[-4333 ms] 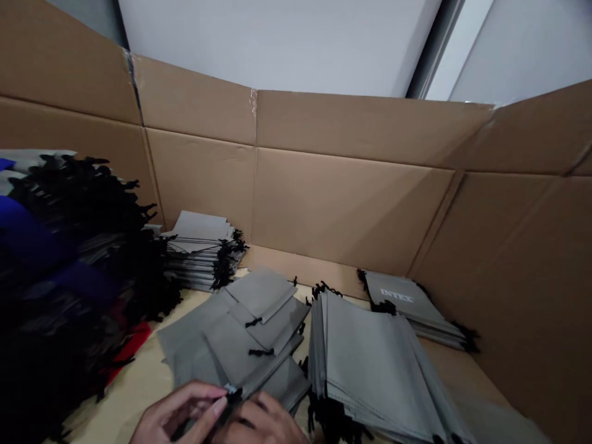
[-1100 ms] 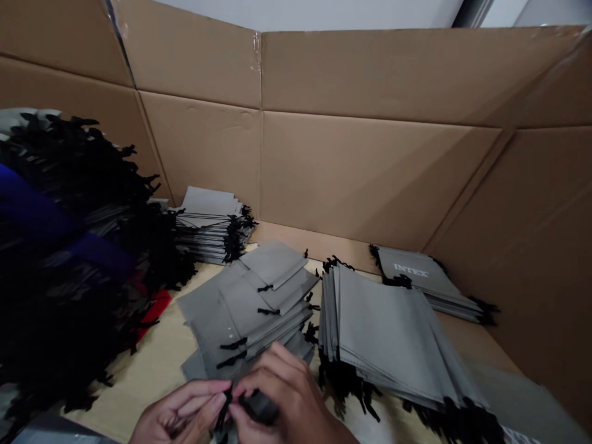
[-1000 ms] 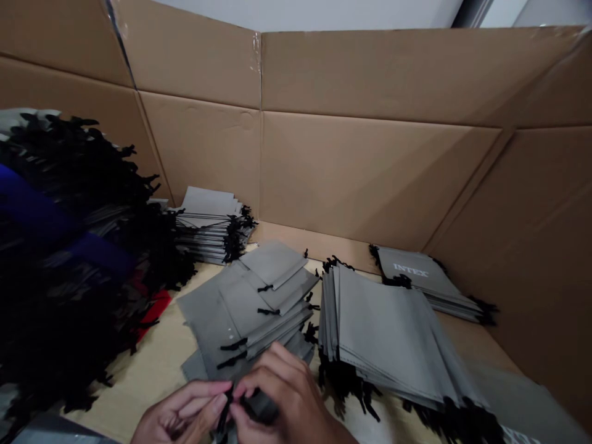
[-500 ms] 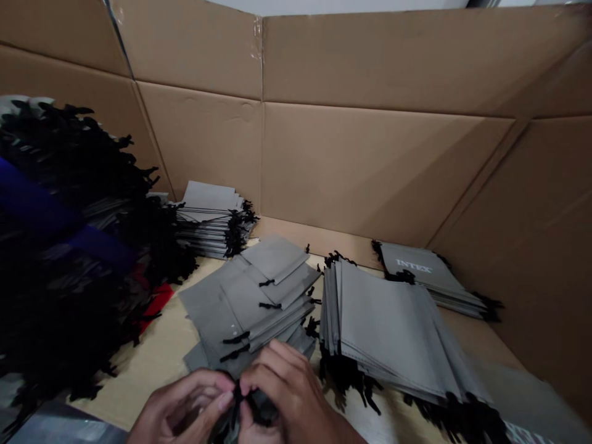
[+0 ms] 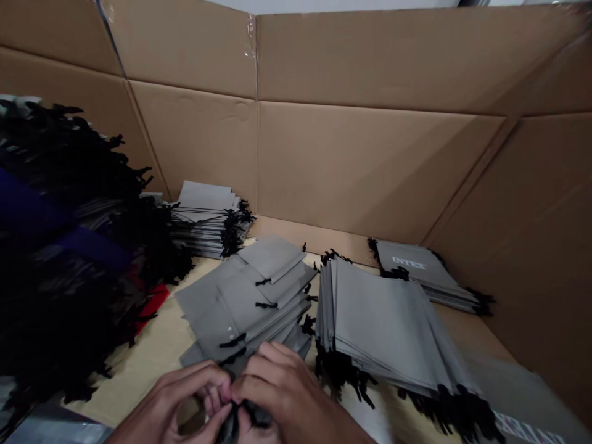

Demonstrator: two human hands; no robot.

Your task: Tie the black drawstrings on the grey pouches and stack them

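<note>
At the bottom centre, my left hand [image 5: 192, 391] and my right hand [image 5: 282, 385] meet fingertip to fingertip. Both are closed in a pinch on a black drawstring [image 5: 235, 419], whose bag lies mostly hidden under the fingers. Just beyond my hands is a loose, fanned pile of grey drawstring bags [image 5: 272, 262], with short black cord ends poking out along its right side. Right of my right hand sits a thicker stack of grey bags [image 5: 383, 314], black cords hanging from its near edge.
A tall heap of black-corded bags [image 5: 60, 259] with a blue band rises at left. Smaller stacks lie behind: grey bags [image 5: 203, 213] at back left and INTEX-printed bags [image 5: 411, 259] at back right. Cardboard walls [image 5: 370, 160] enclose the far side.
My left hand's fingers have curled in closer to the cord, and its wrist has shifted a little left. My right hand stays in its pinch. The whole view has drifted slightly.
</note>
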